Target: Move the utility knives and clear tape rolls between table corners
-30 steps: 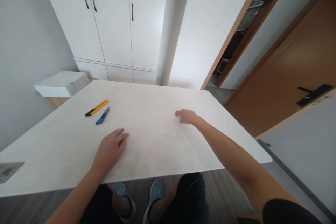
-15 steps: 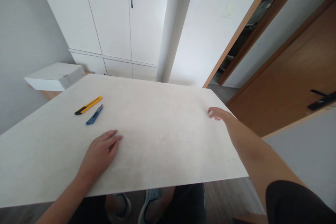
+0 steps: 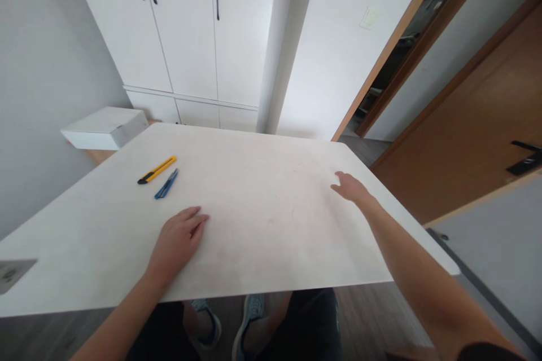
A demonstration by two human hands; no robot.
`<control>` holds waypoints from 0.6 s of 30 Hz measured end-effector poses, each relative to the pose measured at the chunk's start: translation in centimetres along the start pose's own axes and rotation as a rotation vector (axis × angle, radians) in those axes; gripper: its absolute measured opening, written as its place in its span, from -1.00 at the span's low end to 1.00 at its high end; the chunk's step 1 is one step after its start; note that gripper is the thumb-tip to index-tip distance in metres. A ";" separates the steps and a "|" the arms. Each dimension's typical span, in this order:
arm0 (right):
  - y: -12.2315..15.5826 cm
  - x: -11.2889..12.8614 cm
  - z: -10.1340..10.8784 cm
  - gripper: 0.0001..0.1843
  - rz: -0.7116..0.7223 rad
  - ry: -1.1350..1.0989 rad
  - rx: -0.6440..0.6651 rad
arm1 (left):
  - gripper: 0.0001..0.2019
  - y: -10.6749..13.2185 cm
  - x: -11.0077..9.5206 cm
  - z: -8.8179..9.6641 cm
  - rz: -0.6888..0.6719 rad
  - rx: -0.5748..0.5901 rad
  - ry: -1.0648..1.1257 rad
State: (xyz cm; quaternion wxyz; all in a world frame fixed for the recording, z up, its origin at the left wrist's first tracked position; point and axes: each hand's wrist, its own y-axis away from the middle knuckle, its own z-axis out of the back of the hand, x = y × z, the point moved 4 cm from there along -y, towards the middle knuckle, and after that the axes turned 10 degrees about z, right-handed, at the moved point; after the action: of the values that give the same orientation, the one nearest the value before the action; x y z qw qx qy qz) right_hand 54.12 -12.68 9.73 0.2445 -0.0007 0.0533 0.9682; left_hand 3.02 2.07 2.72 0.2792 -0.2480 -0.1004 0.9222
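Observation:
My left hand lies flat on the white table, fingers stretched out and holding nothing. Beyond its fingertips, to the left, a yellow box cutter with black parts rests at a slant. Beside that cutter is a smaller blue box cutter, apart from it. My right hand is over the right side of the tabletop, its thumb and forefinger spread. No object shows between those fingers; the underside of the hand is hidden.
A white box stands beyond the table's far left corner. Behind are white cabinets, and a wooden door is on the right. A grey socket plate is set in the tabletop at the left edge.
The small white thing that was in my right hand no longer shows, and the fingers have spread apart. My left hand stays on the table; the view has shifted slightly left.

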 end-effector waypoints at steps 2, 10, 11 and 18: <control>3.0 4.6 -1.9 -0.50 0.182 -0.099 -0.046 | -0.59 0.0 -0.3 0.2 -0.001 0.003 0.003; 11.2 14.9 -7.6 -0.48 0.335 -0.149 -0.248 | -0.63 0.5 -1.3 1.0 0.003 0.012 -0.050; 11.3 15.0 -7.7 -0.48 0.336 -0.152 -0.271 | -0.64 0.5 -1.4 1.0 0.001 0.014 -0.059; 10.8 14.0 -8.9 -0.48 0.390 -0.174 -0.435 | -0.69 0.8 -1.2 0.6 0.010 -0.021 -0.056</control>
State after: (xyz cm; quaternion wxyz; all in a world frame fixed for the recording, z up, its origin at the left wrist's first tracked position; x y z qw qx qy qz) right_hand 36.51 -16.43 1.62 0.0516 0.0403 -0.1774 0.9820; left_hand 3.27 0.71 3.46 0.2691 -0.2253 -0.1165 0.9291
